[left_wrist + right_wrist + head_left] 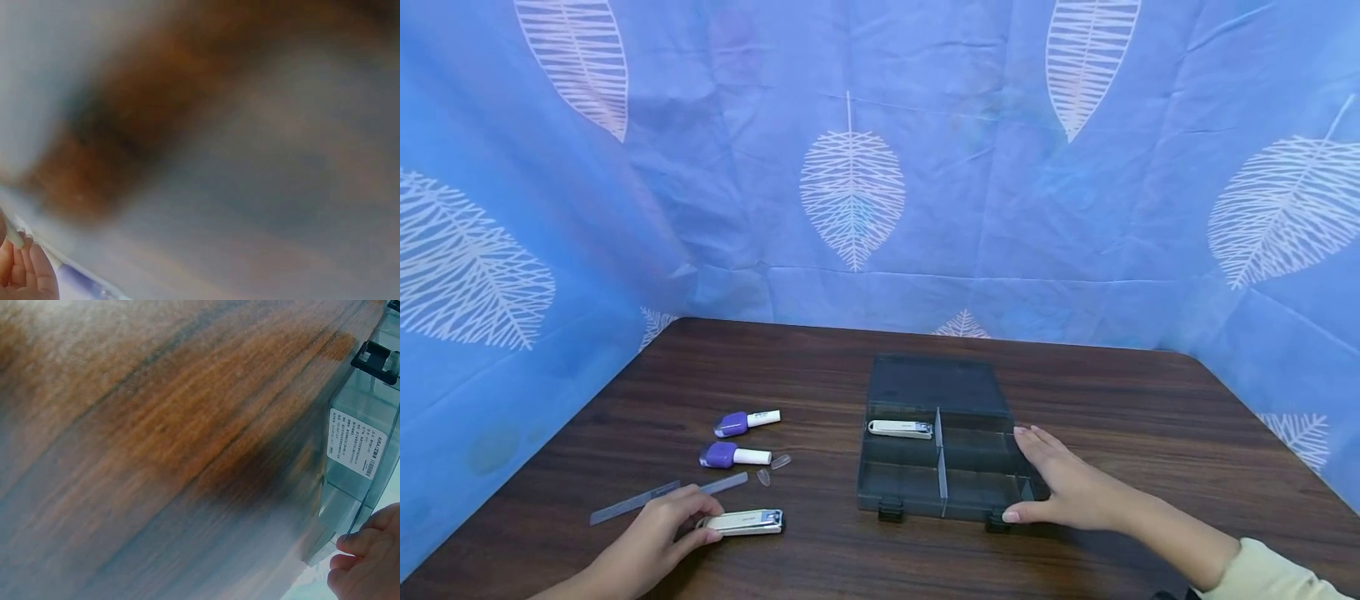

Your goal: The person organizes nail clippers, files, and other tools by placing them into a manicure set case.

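Note:
My left hand [672, 527] pinches the end of a white nail clipper [747, 522] between thumb and fingers, low over the front left of the table. A dark translucent divided box [902, 479] stands open at the middle, its lid [934, 385] laid back behind it. Inside the box's back left compartment lies a second nail clipper [900, 429]. My right hand [1071, 483] rests against the box's right side, thumb near the front latch [997, 522] and fingers at the far edge. In the right wrist view, the hand [370, 556] touches the box's side beyond a white label [356, 442].
Two purple nail polish bottles [721, 455] with white caps lie on the left of the dark wooden table [820, 358]. Two small clear nail tips [781, 461] lie beside them. Flat translucent strips [632, 503] lie near my left hand. A blue leaf-patterned cloth [737, 183] hangs around the table.

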{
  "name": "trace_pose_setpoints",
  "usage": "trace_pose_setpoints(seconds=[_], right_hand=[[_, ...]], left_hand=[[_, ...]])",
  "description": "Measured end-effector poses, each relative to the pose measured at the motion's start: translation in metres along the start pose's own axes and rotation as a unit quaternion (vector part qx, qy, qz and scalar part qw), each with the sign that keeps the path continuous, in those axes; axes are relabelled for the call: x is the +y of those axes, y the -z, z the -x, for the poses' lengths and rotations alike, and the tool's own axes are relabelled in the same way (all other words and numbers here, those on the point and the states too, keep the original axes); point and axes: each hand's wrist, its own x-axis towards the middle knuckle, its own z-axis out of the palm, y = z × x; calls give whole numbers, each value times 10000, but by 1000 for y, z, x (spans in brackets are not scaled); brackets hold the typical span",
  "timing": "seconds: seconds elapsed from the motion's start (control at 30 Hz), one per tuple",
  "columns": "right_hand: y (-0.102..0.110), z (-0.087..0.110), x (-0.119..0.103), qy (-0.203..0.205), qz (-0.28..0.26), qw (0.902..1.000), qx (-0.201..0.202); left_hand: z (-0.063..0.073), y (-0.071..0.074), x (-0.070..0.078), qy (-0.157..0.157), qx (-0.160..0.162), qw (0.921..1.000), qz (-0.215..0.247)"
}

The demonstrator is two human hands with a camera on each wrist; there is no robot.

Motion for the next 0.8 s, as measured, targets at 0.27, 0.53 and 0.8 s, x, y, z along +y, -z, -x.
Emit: trace_pose_setpoints(seconds=[0.27,0.53,0.8], right_hand=[[0,0,0,12,-87,10000,-33],[1,0,0,-12,-100,9999,-68],[0,0,0,-18,-171,9998,-99]], left_hand=[[-17,-3,11,-342,693,9967,-233],[-34,-1,24,-345,731,9965,-205],[-53,-5,34,-269,817,9962,-135]])
